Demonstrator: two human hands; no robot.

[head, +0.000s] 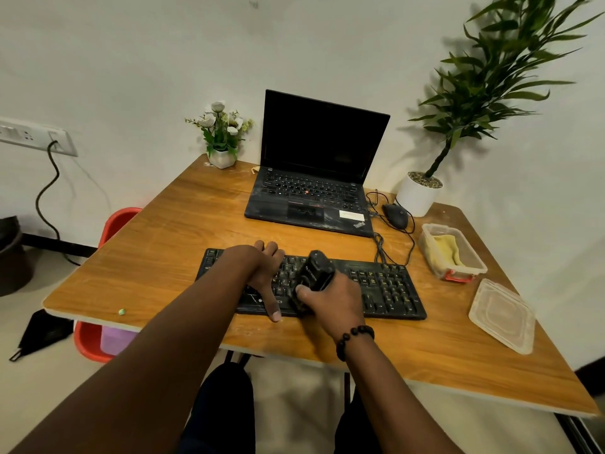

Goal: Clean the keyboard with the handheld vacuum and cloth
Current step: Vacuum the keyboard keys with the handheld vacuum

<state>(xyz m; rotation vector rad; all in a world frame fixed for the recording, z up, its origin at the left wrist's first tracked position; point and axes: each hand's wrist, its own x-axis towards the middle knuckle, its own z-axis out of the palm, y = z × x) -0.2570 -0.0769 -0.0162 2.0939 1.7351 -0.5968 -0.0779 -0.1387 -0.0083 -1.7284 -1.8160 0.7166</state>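
Head view: right of the keyboard point(376, 283), a clear plastic tub point(471, 260) with a red latch holds the folded yellow cloth point(447, 249); its flat lid point(502, 316) lies nearer. The right hand point(330, 296) has its fingers clamped on the black vacuum point(314, 273), set on the keys. The left hand point(266, 273) rests flat on the keyboard, fingers apart. Wooden table point(163, 257); laptop point(314, 172) behind the keyboard, white wall beyond.

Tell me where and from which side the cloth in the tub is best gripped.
Pinch the cloth at its raised fold, coming from straight above. It lies crumpled in the open tub, whose walls block any side approach, and the lid lies apart on the table. The left hand rests flat on the keyboard, so it looks free to reach.
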